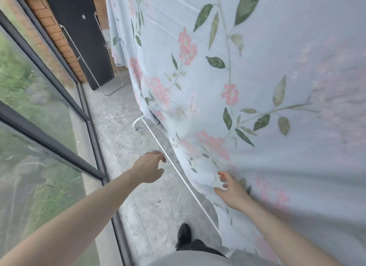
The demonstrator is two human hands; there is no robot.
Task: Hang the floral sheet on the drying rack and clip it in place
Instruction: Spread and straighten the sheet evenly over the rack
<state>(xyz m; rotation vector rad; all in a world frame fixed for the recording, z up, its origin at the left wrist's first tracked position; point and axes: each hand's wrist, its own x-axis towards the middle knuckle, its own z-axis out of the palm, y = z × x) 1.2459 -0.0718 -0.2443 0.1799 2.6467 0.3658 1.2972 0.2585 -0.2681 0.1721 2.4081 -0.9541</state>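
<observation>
Left hand [148, 167]: fingers loosely curled, grasping nothing, held just beside the white rail. Right hand [230, 189]: fingers spread and relaxed, holding nothing, against the hanging edge of the floral sheet [247, 87]. Floral sheet: pale blue, pink blossoms and green leaves, draped over the drying rack [178, 172], covering most of it; lower edge hangs beside the rack's exposed white rail. Concrete floor [122, 127] below. Glass railing [49, 127] on the person's left. Black shoe [184, 235] near the bottom edge.
</observation>
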